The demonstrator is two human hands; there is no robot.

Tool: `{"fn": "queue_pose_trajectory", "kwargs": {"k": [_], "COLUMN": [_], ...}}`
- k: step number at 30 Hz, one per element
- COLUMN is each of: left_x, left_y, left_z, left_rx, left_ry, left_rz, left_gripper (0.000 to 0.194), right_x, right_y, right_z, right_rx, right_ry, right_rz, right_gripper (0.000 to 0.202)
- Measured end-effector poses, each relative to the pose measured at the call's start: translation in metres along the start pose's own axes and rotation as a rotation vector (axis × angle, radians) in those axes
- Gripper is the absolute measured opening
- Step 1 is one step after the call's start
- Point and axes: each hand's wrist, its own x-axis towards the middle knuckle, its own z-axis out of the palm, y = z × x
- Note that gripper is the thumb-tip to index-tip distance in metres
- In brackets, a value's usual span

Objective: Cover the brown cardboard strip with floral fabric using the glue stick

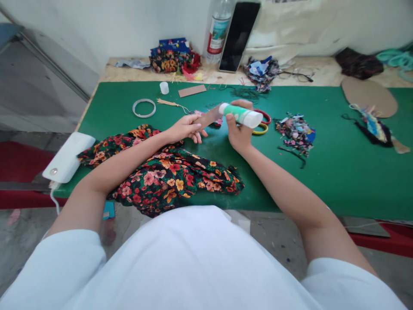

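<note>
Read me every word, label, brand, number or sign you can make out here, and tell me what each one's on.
No text can be read with certainty.
White-and-green tube in the right hand: printing too blurred to read.
Clear bottle: label lettering too small to read.
White device: any marking on its round spot is too small to read.
Phone: dark screen, no visible text.

The right grip [240, 134] holds a green-and-white tube [239, 114].

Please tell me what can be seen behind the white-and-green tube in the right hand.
Past the tube and right hand, a red loop and a yellow loop show over the green mat. Anything directly behind the tube and hand is covered.
</note>
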Motion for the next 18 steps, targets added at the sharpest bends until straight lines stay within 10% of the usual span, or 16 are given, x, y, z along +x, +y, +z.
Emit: {"fn": "queue_pose_trajectory", "kwargs": {"k": [18], "left_x": [0.003], "left_y": [-0.009], "left_z": [-0.005], "left_rx": [0.146], "left_ry": [-0.047], "left_rz": [0.096], "left_gripper": [0.027], "right_x": [-0.004], "right_y": [-0.019], "right_z": [0.010], "right_rx": [-0.057], "right_ry": [-0.136], "right_rz": [-0.104], "right_gripper": [0.050]}}
